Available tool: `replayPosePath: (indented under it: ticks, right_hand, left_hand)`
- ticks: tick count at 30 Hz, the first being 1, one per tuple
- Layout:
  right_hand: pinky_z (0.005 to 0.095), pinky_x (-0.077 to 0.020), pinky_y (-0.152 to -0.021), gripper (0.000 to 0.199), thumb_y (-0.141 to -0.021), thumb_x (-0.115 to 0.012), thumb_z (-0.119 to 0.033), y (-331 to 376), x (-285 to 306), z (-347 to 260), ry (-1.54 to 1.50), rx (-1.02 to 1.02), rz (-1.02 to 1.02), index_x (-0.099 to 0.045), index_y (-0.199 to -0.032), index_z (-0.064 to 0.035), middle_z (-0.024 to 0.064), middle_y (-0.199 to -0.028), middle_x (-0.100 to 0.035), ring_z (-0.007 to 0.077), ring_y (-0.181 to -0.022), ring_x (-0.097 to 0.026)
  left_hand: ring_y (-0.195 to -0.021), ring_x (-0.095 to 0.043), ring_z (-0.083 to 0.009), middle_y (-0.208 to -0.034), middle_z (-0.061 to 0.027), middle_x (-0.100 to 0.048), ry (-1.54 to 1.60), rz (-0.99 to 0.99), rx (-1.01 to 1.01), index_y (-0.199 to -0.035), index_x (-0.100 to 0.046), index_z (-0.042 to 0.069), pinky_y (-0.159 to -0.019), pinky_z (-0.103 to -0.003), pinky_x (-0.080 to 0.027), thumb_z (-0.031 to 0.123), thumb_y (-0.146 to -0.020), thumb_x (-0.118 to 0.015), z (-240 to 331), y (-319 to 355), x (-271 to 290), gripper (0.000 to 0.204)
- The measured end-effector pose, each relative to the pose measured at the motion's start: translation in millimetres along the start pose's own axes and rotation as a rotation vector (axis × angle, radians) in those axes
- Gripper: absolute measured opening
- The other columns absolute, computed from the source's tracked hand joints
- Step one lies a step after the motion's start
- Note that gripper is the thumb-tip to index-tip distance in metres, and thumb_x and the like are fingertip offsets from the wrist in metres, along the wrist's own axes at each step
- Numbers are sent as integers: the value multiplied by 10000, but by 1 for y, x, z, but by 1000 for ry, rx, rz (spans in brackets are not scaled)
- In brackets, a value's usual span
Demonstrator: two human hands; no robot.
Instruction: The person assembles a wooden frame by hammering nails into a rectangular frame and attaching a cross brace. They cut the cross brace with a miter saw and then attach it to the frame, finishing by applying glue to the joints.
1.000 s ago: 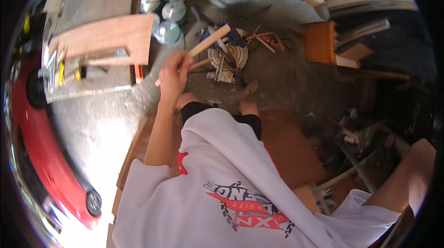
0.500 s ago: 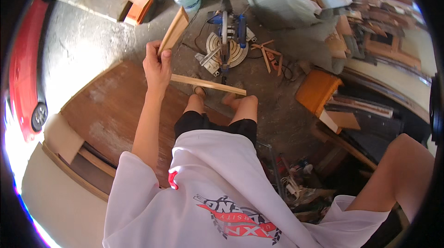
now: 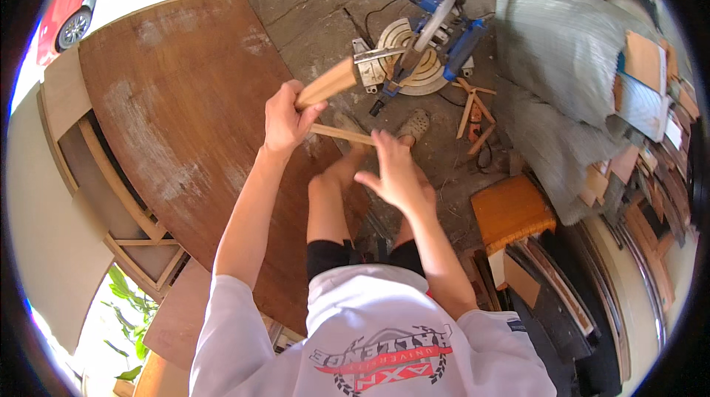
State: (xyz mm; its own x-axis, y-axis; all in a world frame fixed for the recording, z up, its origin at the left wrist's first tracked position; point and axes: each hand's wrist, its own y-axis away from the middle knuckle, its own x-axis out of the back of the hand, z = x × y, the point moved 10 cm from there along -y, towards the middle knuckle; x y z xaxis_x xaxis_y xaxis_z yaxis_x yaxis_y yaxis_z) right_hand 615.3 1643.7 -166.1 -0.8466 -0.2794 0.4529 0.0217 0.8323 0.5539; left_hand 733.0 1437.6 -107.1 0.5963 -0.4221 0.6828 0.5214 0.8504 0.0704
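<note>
My left hand (image 3: 285,119) is closed around two pieces of wood held out in front of me. One is a thick light-brown block (image 3: 330,81) that points up and to the right toward the saw. The other is a thin wooden strip (image 3: 342,133) that sticks out to the right, below the block. My right hand (image 3: 396,175) is blurred, with its fingers spread, and its fingertips are at the strip's free end. I cannot tell whether it grips the strip. My bare knees and a sandalled foot (image 3: 414,125) show below the hands.
A blue mitre saw (image 3: 425,49) stands on the concrete floor just beyond the hands, with wood offcuts (image 3: 473,108) beside it. A large brown rounded panel (image 3: 185,116) lies to the left. An orange wooden block (image 3: 510,212) and a grey covered pile (image 3: 562,79) are on the right.
The view has swung toward the brown panel and the saw. My right hand has come up in front of me to the strip. My left hand still holds both wood pieces.
</note>
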Motion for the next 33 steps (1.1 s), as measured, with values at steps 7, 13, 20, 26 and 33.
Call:
replayPosePath:
  ticks: [7, 13, 20, 26, 33]
  right_hand:
    - [518, -414, -1034, 587, -918, -706, -200, -38, -177, 116, -62, -45, 32, -442, -1402, 2, 223, -1307, -541, 420, -1227, -518]
    - [541, -453, -905, 241, -951, -642, -158, -50, -312, 266, 35, -363, -126, -545, -1132, -33, 200, -1105, -645, 430, -1096, -588]
    - [566, -501, -792, 318, -957, -659, -230, -105, -388, 364, -172, -338, -138, -566, -1156, 0, 263, -997, -683, 483, -956, -645]
    - [506, -522, -783, 357, -966, -670, -287, -173, -417, 396, -371, -319, -195, -585, -1174, -10, 265, -993, -690, 477, -932, -656]
    - [349, -531, -716, 268, -1065, -539, -275, -226, -437, 384, -685, -251, -172, -566, -1022, -12, 62, -777, -619, 176, -748, -637]
  left_hand:
    - [-737, -653, -384, -826, -154, -631, -73, -161, -85, -996, -563, 32, -645, -436, -517, 419, -811, -822, -86, 37, -87, 501]
    - [-800, -655, -370, -1013, -146, -615, -21, -115, -145, -1265, -560, 123, -693, -437, -560, 305, -885, -760, -171, 77, -232, 466]
    - [-871, -644, -291, -1072, -90, -586, -261, -304, -348, -1532, -385, 400, -753, -419, -552, 80, -862, -644, -237, 58, -391, 786]
    - [-1162, -541, -219, -1221, -37, -576, -645, -446, -556, -1528, -407, 190, -1005, -395, -440, 142, -922, -539, -295, 14, -472, 623]
    - [-1361, -458, -257, -1572, -79, -377, -749, -241, -813, -1487, -477, 223, -1156, -433, -379, 177, -912, -564, -295, -24, -479, 583]
